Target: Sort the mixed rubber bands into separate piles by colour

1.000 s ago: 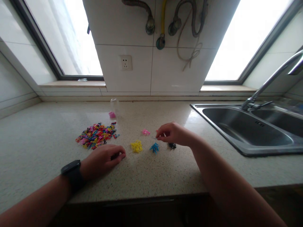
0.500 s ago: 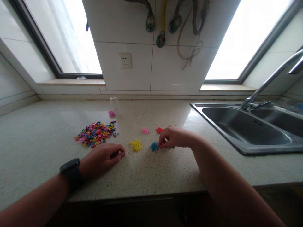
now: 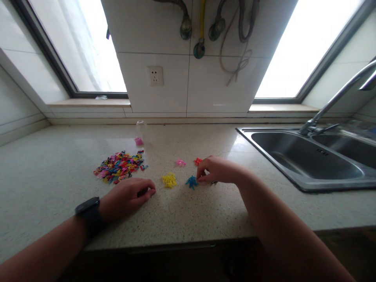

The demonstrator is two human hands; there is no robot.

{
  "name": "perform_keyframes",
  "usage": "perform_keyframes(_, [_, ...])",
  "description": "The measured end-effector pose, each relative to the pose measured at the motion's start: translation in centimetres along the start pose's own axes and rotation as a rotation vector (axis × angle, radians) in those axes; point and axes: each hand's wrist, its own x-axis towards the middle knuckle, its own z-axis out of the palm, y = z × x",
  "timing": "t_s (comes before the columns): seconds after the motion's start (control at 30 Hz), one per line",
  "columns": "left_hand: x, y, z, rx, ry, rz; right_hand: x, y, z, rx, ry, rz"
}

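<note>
My right hand (image 3: 219, 170) is at the right edge of a small pile of blue plastic pieces (image 3: 192, 181). Its thumb and fingertips are pinched together; whatever they may hold is too small to see. Red pieces (image 3: 197, 161) lie just behind that hand, and a few dark pieces (image 3: 214, 183) show partly beneath it. My left hand (image 3: 131, 196) rests on the counter with curled fingers, thumb against the forefinger, and anything inside is hidden. Between the hands are piles of yellow pieces (image 3: 169, 180) and pink pieces (image 3: 180, 162). A large mixed-colour heap (image 3: 119, 166) lies behind my left hand.
A clear plastic container (image 3: 141, 131) stands at the back of the speckled counter (image 3: 182, 219), with a pink item (image 3: 138, 141) at its base. On the right is a steel sink (image 3: 296, 186) with a tap (image 3: 335, 98). The counter's front edge runs beneath my forearms.
</note>
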Motion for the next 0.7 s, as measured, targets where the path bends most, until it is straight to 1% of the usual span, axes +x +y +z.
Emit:
perform_keyframes(0.13, [0.0, -0.1, 0.1, -0.009, 0.013, 0.015, -0.1, 0.2, -0.1, -0.003, 0.078, -0.004])
perform_keyframes(0.33, [0.0, -0.1, 0.1, 0.001, 0.021, 0.019, -0.1, 0.6, 0.0, -0.035, 0.171, 0.038])
perform_keyframes(0.7, [-0.1, -0.1, -0.2, 0.032, 0.050, 0.055, 0.1, 1.1, -0.1, -0.141, 0.190, 0.043])
